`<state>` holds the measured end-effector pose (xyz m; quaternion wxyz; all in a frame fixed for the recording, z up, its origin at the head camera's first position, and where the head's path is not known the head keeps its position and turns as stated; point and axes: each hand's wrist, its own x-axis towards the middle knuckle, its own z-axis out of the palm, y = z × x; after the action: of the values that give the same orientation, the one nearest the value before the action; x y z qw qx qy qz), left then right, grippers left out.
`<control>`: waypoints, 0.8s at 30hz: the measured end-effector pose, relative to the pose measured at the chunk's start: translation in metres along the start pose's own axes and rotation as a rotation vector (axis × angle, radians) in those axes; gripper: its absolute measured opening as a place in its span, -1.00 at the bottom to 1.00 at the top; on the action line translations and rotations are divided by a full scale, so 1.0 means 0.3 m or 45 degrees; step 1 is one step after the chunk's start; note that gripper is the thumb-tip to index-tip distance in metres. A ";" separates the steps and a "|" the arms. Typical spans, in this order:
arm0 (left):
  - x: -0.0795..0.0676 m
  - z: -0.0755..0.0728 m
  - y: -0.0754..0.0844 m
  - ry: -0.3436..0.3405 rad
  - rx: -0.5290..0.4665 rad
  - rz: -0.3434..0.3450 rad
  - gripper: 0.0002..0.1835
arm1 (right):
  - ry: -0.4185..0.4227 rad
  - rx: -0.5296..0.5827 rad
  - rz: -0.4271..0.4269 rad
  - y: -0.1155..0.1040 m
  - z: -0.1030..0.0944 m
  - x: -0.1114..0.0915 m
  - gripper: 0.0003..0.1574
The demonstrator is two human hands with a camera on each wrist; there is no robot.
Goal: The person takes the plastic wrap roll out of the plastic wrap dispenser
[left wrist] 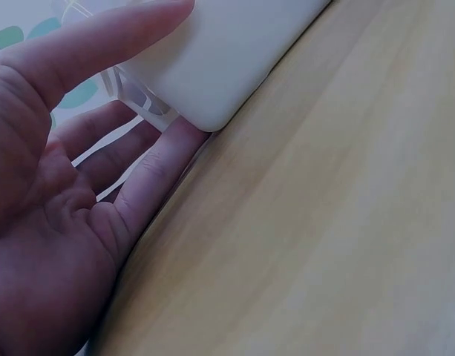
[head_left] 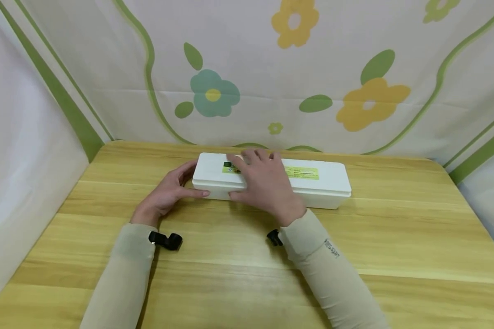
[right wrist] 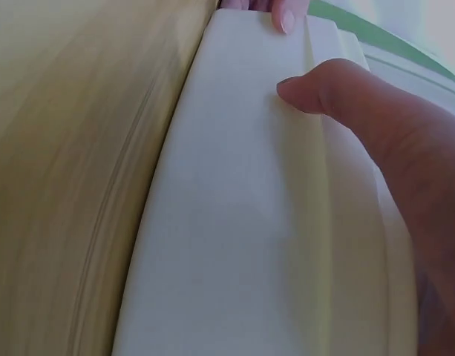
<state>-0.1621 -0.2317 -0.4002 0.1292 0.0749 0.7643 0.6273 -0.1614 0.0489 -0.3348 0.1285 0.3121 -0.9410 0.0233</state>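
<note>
A long white box (head_left: 321, 199) lies lengthwise near the table's far edge, its lid (head_left: 333, 176) on top and a yellow-green label (head_left: 304, 172) across the lid. My left hand (head_left: 166, 189) holds the box's left end, thumb along the front face. In the left wrist view, the other fingers (left wrist: 156, 170) pass round behind that end, their tips hidden. My right hand (head_left: 265, 183) spans the lid left of its middle and covers part of the label. Its thumb (right wrist: 316, 89) touches the front side just by the lid's rim, while its fingers reach over the top.
The wood-grain table (head_left: 214, 274) extends in front of the box and to both sides. A white curtain (head_left: 255, 68) with printed flowers hangs right behind the table's far edge. Black wrist straps (head_left: 166, 240) sit on both beige sleeves.
</note>
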 end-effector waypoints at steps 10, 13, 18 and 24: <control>-0.002 0.002 0.003 -0.006 -0.006 -0.004 -0.01 | 0.055 -0.102 -0.017 -0.058 0.019 0.037 0.07; 0.000 0.002 0.003 -0.008 -0.015 -0.001 -0.01 | 0.066 -0.121 -0.017 -0.059 0.020 0.038 0.07; 0.000 -0.004 0.005 -0.013 -0.014 0.001 -0.02 | 0.087 -0.131 -0.021 -0.057 0.021 0.036 0.06; 0.001 -0.013 -0.001 -0.028 -0.045 -0.019 -0.01 | 0.089 -0.130 -0.028 -0.058 0.024 0.035 0.11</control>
<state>-0.1636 -0.2354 -0.3996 0.1436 0.0738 0.7521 0.6390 -0.1609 0.0280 -0.3397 0.1774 0.3144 -0.9325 -0.0154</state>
